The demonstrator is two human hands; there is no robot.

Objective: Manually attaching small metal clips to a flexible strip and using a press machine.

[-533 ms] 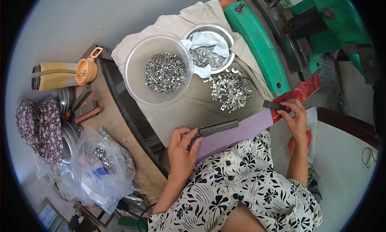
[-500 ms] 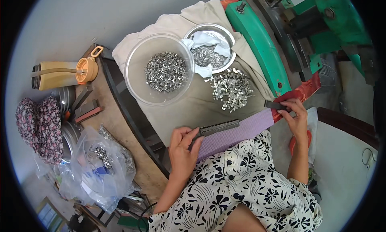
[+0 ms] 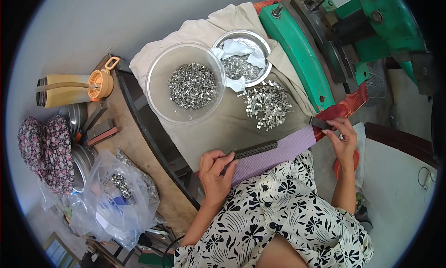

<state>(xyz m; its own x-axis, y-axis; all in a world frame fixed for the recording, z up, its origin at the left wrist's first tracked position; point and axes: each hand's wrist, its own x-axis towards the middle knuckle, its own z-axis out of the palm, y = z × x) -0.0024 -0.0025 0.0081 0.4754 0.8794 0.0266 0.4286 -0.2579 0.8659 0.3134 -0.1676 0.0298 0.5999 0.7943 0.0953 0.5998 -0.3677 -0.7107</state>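
Our left hand (image 3: pixel 214 172) pinches the dark metal strip (image 3: pixel 254 150) lying on the purple pad (image 3: pixel 278 152); right hand (image 3: pixel 343 138) grips a small dark piece (image 3: pixel 321 124). Clear plastic bag (image 3: pixel 114 198) sits near left.

Green press (image 3: pixel 297 49), purple mat (image 3: pixel 278 152), beige cloth (image 3: pixel 223 124), black-and-white floral dress (image 3: pixel 283 217), yellow bottle (image 3: pixel 69 89) with orange cap

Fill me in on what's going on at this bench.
A person in a black-and-white flowered dress sits at a cloth-covered bench. The left hand holds a long dark metal bar lying on a purple mat; the right hand pinches a small dark metal piece by the green press. Small shiny metal clips fill a clear plastic bowl; more lie in a loose pile.
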